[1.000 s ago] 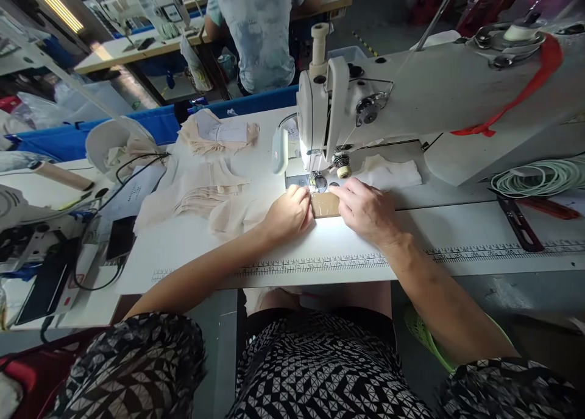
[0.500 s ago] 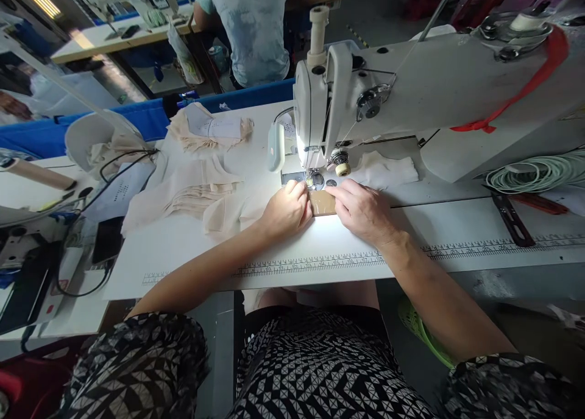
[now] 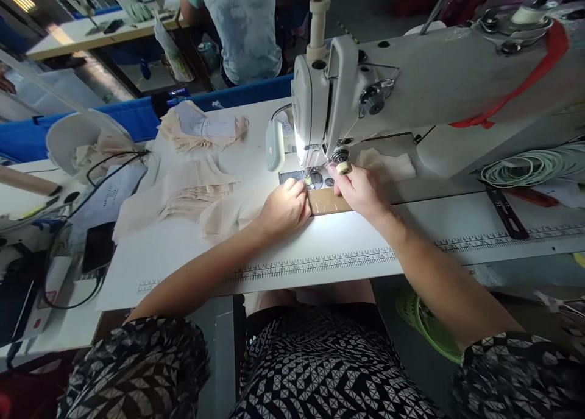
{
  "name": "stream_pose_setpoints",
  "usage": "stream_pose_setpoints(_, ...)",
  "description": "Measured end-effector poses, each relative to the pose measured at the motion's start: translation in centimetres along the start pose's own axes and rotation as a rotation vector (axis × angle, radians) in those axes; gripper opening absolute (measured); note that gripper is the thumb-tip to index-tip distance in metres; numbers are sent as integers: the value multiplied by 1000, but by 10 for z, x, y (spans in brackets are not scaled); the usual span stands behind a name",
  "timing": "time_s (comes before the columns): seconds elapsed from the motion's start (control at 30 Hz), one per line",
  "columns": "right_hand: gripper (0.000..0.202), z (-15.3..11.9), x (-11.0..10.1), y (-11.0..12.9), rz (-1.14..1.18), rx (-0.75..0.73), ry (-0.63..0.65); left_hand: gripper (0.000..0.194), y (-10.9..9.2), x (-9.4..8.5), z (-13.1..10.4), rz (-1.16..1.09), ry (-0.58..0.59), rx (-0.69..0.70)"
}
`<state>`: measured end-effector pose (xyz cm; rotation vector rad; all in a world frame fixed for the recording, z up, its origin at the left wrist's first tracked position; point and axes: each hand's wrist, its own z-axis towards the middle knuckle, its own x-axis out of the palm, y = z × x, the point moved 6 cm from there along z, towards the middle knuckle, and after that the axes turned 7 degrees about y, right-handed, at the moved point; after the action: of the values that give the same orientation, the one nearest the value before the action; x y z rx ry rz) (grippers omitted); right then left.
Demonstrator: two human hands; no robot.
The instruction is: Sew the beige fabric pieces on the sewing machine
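Observation:
A white sewing machine (image 3: pixel 311 114) stands over the table, its needle area lit. My left hand (image 3: pixel 286 207) rests just left of the presser foot (image 3: pixel 309 178), fingers curled and pressed together; whatever they hold is hidden. On the other side my right hand (image 3: pixel 364 192) is raised beside a small pale roller (image 3: pixel 342 167) on the machine's head. Its index finger reaches up next to the roller, with the thumb lower and apart; nothing shows in it. Between the hands lies a brown plate (image 3: pixel 326 202) with white marks.
Pale fabric pieces (image 3: pixel 183 193) spread to the left, with a paper-topped bundle (image 3: pixel 205 126) behind. A fabric scrap (image 3: pixel 386 164) lies under the machine arm. Pale green cord (image 3: pixel 525 168) and a dark-handled tool (image 3: pixel 507 212) are at right. Another person (image 3: pixel 242 29) sits beyond.
My right hand has lifted from the plate toward the roller, exposing more of the brown plate. My left hand keeps nearly the same place and pinch. The view has shifted slightly.

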<state>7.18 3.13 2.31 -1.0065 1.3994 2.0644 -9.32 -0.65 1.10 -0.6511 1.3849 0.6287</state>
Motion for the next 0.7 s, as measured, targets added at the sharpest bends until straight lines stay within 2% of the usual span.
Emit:
stream_pose_setpoints(0.13,47,-3,8,-4,-39,45,22,40,4,-2,2,-47,-3,-27)
stream_pose_setpoints(0.3,48,0,5,-1,-83,69,27,39,6,2,5,-40,-2,-49)
stream_pose_setpoints(0.4,45,-3,1,-3,-147,70,14,36,10,2,5,-61,-64,-41)
stream_pose_setpoints(0.47,42,-9,-1,-5,-195,63,-12,33,23,-2,4,-107,-111,-89)
stream_pose_setpoints(0.57,39,-18,2,0,-211,25,-36,30,60,-13,-7,-147,-127,-317)
stream_pose_setpoints(0.63,38,-25,10,16,-195,-77,17,27,85,-22,-18,-128,-94,-483)
stream_pose_setpoints(0.7,37,-32,25,43,-209,-245,115,21,99,-29,-28,-95,-26,-585)
